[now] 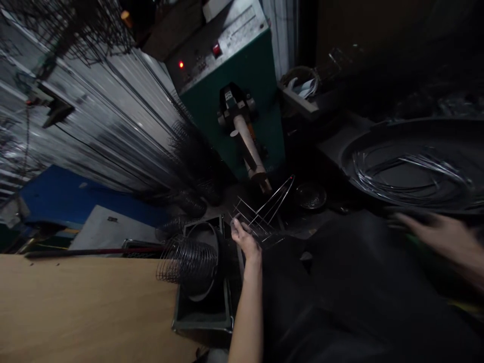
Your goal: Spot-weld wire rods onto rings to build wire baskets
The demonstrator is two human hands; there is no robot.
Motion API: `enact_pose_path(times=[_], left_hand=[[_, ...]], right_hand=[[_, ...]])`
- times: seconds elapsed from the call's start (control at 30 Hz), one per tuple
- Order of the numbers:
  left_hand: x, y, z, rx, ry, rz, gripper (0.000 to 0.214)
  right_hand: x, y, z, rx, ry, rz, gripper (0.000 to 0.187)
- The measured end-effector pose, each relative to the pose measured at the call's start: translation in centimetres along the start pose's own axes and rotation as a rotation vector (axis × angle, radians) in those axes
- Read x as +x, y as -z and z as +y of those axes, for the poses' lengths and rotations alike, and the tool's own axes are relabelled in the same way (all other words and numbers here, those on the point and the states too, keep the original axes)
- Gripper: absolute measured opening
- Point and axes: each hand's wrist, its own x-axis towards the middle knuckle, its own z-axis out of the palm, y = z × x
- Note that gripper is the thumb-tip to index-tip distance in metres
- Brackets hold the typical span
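Note:
My left hand (245, 238) is closed on a wire frame (260, 214), a thin metal piece with crossing rods. Its pointed far end reaches up to the right, where a small red spot glows just beside the electrode arms (249, 146) of a green machine (260, 75). My right hand (442, 237) is at the right, by the near rim of a large round pan (348, 156). Loose bent wires (412, 174) lie in that pan. The right fingertips are dark and blurred, so whether they grip anything is unclear.
A stack of wire rings (189, 259) sits on a dark drum left of my left hand, above an open metal box (204, 317). A wooden board (83, 307) spans the lower left. Behind it are a blue panel (86, 194) and corrugated metal sheeting (124, 116). Dark cloth covers my lap.

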Motion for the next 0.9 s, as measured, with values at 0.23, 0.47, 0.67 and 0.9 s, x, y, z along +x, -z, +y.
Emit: enact_pose_path(times=[0.23, 0.47, 0.67, 0.9], left_hand=[[0.8, 0.9, 0.2, 0.029, -0.037, 0.036, 0.048], [2.6, 2.4, -0.6, 0.087, -0.026, 0.01, 0.05], [3.5, 2.7, -1.0, 0.136, -0.036, -0.005, 0.053], [3.7, 2.8, -1.2, 0.165, -0.039, -0.012, 0.052]], right_hand=[[-1.6, -9.9, -10.6, 0.615, -0.147, -0.414, 0.01], [-2.1, -13.0, -13.0, 0.87, -0.078, -0.462, 0.033], [-2.6, -13.9, -13.2, 0.932, -0.155, -0.507, 0.034], [-2.7, -14.0, -13.1, 0.961, -0.239, -0.531, 0.036]])
